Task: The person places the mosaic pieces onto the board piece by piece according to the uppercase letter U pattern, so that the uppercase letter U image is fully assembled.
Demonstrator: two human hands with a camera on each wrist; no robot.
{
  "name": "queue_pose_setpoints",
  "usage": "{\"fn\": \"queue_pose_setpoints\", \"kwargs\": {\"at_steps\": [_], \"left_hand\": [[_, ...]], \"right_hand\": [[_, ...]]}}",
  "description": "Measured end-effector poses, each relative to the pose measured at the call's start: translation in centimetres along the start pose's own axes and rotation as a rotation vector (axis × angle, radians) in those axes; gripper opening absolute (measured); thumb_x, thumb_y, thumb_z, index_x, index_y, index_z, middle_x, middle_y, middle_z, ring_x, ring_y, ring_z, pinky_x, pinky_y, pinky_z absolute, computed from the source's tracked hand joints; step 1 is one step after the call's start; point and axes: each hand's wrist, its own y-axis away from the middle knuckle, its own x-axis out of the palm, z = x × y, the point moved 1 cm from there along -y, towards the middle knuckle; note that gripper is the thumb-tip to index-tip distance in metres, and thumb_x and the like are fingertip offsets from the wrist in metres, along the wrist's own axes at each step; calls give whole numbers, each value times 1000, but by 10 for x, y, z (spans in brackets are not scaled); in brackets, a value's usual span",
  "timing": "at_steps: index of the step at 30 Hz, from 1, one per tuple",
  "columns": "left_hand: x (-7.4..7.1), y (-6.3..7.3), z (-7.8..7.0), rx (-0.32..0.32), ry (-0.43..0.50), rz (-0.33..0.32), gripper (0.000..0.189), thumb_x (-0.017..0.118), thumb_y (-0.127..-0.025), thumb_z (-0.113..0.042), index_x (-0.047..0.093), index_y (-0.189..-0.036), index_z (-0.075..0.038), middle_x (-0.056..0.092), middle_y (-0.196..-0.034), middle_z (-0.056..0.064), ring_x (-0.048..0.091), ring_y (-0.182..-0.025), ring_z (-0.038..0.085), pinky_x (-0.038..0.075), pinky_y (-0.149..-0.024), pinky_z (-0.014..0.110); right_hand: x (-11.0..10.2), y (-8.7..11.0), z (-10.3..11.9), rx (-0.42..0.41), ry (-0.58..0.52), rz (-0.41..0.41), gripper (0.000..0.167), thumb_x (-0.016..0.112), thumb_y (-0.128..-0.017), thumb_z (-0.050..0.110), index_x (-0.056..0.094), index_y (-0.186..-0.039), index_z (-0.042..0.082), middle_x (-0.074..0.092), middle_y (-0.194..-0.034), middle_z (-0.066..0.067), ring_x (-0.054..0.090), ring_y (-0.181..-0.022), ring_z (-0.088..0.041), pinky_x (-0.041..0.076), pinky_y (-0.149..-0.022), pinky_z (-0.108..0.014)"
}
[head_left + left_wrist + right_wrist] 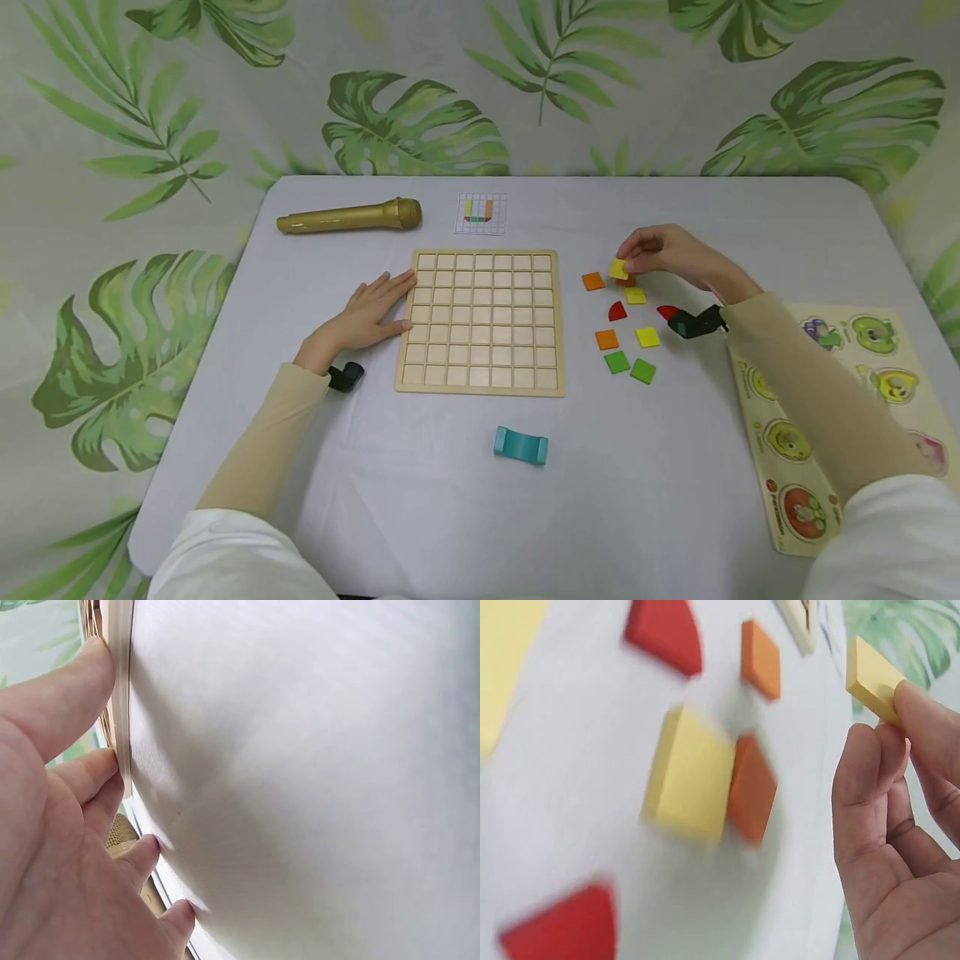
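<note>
A yellow square tile (618, 269) is pinched between the thumb and fingers of my right hand (667, 250), raised off the table; the right wrist view shows the same yellow tile (875, 679) at the fingertips. Below it lie loose tiles: an orange square (593, 282), a yellow square (635, 296), a red quarter-round (617, 311) and green squares (617, 362). My left hand (367, 312) rests with straight fingers against the left edge of a wooden grid board (480, 390), whose cells hold no tiles. In the left wrist view the thumb (86, 682) touches the board's rim.
Behind the board lies a small pattern card (481, 214) showing a coloured U shape. A gold microphone (348, 217) is at the back left. A teal curved block (521, 446) sits in front of the board. Under the right forearm is a picture puzzle board (783, 500).
</note>
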Motion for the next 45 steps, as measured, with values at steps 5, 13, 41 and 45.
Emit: {"fn": "queue_pose_setpoints", "kwargs": {"at_steps": [5, 13, 41, 45], "left_hand": [[1, 0, 1, -3, -3, -2, 74, 56, -98, -31, 14, -154, -9, 6, -160, 6, -3, -144, 35, -6, -109, 58], [-2, 1, -2, 0, -9, -10, 74, 57, -97, -30, 15, -154, -8, 7, -160, 7, -1, -144, 35, -5, -109, 58], [-2, 1, -5, -8, -19, -13, 73, 57, -97, -29, 17, -154, -7, 9, -160, 9, 1, -143, 37, -2, -109, 59], [-3, 1, -5, -11, -13, -14, 73, 58, -97, -29, 17, -154, -7, 9, -160, 9, 1, -143, 38, -3, -109, 59]], "right_hand": [[27, -26, 24, -31, -31, 46, 19, 63, -92, 5, 59, -106, -7, 60, -93, -10, 59, -85, -23, 50, -80, -23], [79, -70, 58, -119, -32, 100, 12, 65, -90, 3, 63, -99, -4, 61, -88, -9, 55, -79, -18, 48, -77, -27], [190, -127, 113, -228, 289, 6, 7, 62, -85, -2, 66, -86, 3, 61, -78, -6, 50, -70, -16, 40, -68, -26], [194, -127, 116, -274, 397, 5, 9, 59, -86, -5, 65, -88, 2, 60, -78, -8, 48, -67, -17, 38, -64, -25]]}}
